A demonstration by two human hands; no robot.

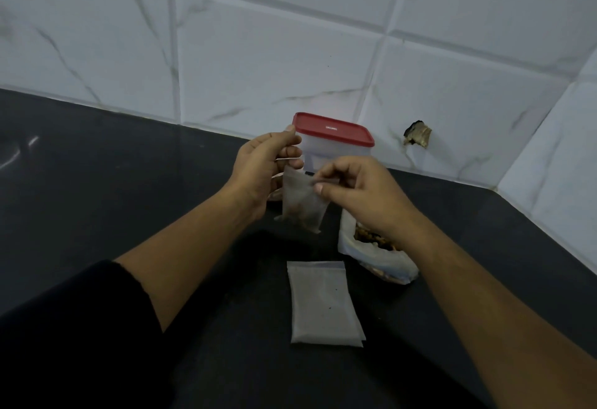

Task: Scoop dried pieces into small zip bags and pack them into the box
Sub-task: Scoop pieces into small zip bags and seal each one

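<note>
Progress: early, I judge; one small bag (303, 205), partly filled, hangs between both grips, not yet boxed.
Left grip (258, 169): pinches the bag's top corner.
Right grip (365, 195): pinches its top edge.
Box (336, 153): one, lid on, just behind the grips.
Spare bags (323, 305): at least two, flat on the bench (97, 182), nearer than the grips.
Supply bag (381, 260): one, open, under the right grip.

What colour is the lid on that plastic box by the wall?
Red. The lid sits closed on the clear box; the head view shows it plainly.

Glossy marbled tiles (274, 62), dark matt counter (97, 166), translucent plastic box (336, 153).
</note>
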